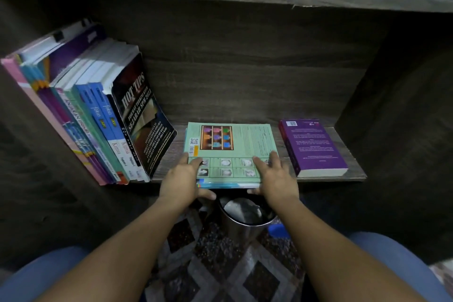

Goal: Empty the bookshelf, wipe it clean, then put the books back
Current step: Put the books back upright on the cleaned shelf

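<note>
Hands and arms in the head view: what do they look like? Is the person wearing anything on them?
The left hand and right hand are bare, no gloves. The forearms are bare too: no sleeves, watch or bracelet as far as the frame shows. I can't make out any rings. The only clothing in view is blue trousers at the knees.

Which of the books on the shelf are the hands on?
The green book, flat in the middle, held by the left hand and right hand; the purple book lies untouched.
</note>
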### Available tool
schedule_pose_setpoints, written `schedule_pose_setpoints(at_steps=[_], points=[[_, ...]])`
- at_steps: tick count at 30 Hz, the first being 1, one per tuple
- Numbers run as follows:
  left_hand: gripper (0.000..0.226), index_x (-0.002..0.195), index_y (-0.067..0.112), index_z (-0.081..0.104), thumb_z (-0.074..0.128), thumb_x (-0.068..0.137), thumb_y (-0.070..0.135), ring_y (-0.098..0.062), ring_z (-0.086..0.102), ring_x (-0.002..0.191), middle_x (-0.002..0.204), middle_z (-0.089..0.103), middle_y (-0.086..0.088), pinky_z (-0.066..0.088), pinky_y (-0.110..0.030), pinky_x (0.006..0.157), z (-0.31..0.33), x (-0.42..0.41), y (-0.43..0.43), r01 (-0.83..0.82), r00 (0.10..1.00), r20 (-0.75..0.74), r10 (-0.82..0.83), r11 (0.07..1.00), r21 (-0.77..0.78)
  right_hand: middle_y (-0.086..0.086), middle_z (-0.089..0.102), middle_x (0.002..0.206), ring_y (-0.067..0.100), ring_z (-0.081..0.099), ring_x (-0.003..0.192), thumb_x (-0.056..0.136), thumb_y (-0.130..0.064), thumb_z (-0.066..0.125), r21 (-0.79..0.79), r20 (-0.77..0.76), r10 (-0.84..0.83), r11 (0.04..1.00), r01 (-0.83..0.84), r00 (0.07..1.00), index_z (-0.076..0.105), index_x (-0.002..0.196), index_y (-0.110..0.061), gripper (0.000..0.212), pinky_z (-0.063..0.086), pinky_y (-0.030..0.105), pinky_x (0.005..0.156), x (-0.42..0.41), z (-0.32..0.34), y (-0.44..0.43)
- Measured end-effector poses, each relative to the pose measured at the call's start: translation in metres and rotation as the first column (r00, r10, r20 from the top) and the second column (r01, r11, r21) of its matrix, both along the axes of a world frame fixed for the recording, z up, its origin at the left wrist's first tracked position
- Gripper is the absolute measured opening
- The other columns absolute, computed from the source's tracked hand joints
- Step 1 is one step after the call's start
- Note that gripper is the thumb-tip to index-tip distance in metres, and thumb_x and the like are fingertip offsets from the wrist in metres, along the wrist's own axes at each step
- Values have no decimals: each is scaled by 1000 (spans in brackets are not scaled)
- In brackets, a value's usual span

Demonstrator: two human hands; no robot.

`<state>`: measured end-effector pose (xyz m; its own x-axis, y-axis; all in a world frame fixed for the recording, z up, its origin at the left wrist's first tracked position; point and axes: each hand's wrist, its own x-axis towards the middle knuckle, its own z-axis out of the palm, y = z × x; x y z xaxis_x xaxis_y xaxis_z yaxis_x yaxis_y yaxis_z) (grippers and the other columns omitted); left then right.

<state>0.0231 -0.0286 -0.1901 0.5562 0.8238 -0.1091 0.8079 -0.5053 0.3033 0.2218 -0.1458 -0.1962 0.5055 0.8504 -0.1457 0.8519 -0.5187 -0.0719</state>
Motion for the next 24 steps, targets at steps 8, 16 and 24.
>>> schedule_pose_setpoints(at_steps=[8,16,24], points=[[94,152,32,24,78,76,42,-29,17,146,162,6,-6,21,-44,116,-3,0,5,47,998,36,-44,994,-97,16,19,153,39,29,135,72,-47,80,40,-134,-204,977,211,970,6,151,-32,109,30,48,111,-1,1,6],[86,153,34,11,66,87,42,-28,5,148,161,-7,-4,18,-44,119,-7,0,6,84,996,-25,-87,991,-108,12,28,147,33,30,128,54,-80,71,174,-227,-249,941,291,941,9,152,-25,129,28,46,110,-4,12,2],[80,154,23,16,41,91,65,-34,-8,147,161,9,-8,-9,-48,115,-6,13,-11,41,999,4,-41,999,19,13,38,144,31,30,129,62,-40,88,509,-140,-76,849,137,987,61,127,-8,77,39,48,106,-8,37,5]])
